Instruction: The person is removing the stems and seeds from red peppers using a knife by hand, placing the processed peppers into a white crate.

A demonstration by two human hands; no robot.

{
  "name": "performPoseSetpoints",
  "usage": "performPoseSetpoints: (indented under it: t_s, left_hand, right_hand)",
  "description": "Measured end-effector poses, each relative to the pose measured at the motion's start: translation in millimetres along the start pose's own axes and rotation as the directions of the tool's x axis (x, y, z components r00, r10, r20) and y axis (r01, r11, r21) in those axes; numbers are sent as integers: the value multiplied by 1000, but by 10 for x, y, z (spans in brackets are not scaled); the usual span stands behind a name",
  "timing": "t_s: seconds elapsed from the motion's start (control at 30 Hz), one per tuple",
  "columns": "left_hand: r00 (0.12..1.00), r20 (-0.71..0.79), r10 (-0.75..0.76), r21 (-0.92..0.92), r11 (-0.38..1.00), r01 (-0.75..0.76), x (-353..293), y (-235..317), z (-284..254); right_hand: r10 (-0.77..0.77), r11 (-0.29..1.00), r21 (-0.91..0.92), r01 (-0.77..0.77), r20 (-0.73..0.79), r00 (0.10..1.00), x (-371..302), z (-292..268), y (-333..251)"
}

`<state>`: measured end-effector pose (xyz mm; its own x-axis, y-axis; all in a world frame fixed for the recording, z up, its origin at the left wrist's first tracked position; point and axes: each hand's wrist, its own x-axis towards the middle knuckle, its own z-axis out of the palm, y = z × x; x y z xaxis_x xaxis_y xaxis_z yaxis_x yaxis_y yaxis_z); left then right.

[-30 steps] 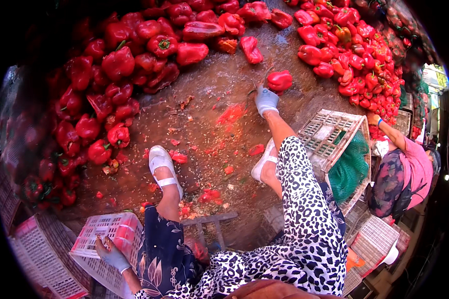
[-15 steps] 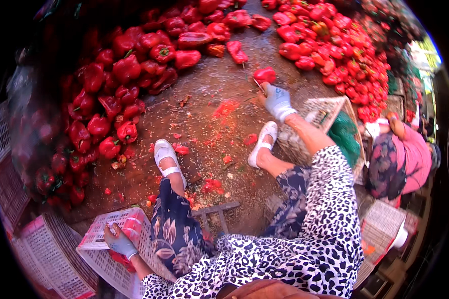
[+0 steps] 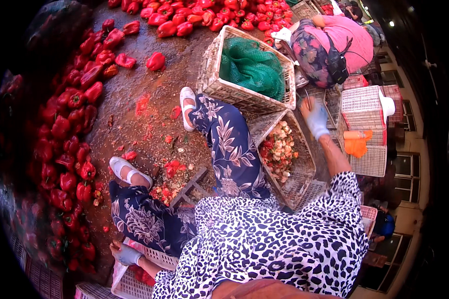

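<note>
My right hand (image 3: pixel 316 120), in a pale glove with bare fingertips, reaches out at the right, above stacked crates. A thin knife (image 3: pixel 308 98) is gripped in it; part of the blade is blurred. Below that hand stands a crate of pepper cores and scraps (image 3: pixel 280 149). My left hand (image 3: pixel 126 254), gloved the same way, rests at the rim of a white and pink crate (image 3: pixel 157 256) beside my left leg. Its fingers are apart with nothing between them. Red peppers (image 3: pixel 143 277) show inside that crate, partly hidden by my forearm.
Heaps of red peppers (image 3: pixel 67 159) cover the left and the far side (image 3: pixel 199 12). A lone pepper (image 3: pixel 155 61) lies on the wet floor. A crate with green netting (image 3: pixel 290 74) stands ahead of my right leg. Another person (image 3: pixel 346 42) bends at the far right, near stacked crates (image 3: pixel 361 102).
The view has swung to the right. My right hand, with the knife, has moved away from the lone pepper on the floor to over the crates. My left hand stays by its crate.
</note>
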<state>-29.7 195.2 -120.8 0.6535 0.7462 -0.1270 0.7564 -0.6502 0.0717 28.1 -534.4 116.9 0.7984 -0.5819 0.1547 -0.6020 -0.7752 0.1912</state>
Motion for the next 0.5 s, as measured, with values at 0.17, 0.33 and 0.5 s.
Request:
performPoseSetpoints:
  t_s: [0.17,0.33,0.5]
  left_hand:
    - [999,32,6,-62,998,-4,57,116,-28]
    - [1000,-29,2,-53,999,-3,72,41,15]
    - [975,-119,188,-168,964,-207,201,79,59]
  right_hand:
    - [214,964,-238,-117,436,874,-813,434,1111]
    - [106,981,137,-140,229,968,-22,272,108]
    - [-190,732,669,-131,385,903,848,213,-1690]
